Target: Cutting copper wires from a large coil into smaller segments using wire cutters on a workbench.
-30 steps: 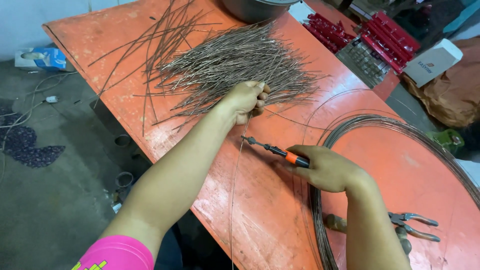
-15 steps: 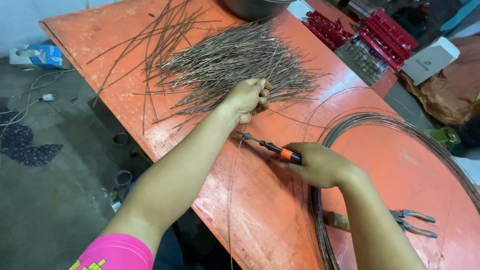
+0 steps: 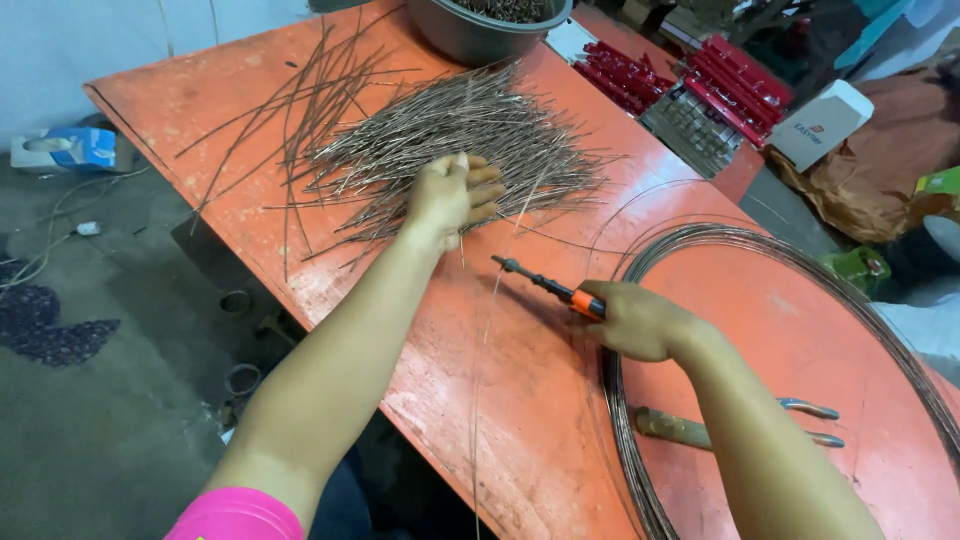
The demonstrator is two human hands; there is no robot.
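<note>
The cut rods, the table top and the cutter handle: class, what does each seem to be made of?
Cut rods: bare metal wire, likely steel, dull grey-brown and stiff. Table top: probably sheet metal painted orange, worn in pale scuffed patches. Cutter handle in the right hand: orange plastic or rubber sleeve, matte.

The left hand (image 3: 448,195) lies palm down toward the far edge of the desk (image 3: 200,95), fingers (image 3: 485,180) spread loosely, forearm stretched straight out. The right hand (image 3: 635,320) sits nearer the near edge, curled into a closed grip, wrist bent slightly inward.
</note>
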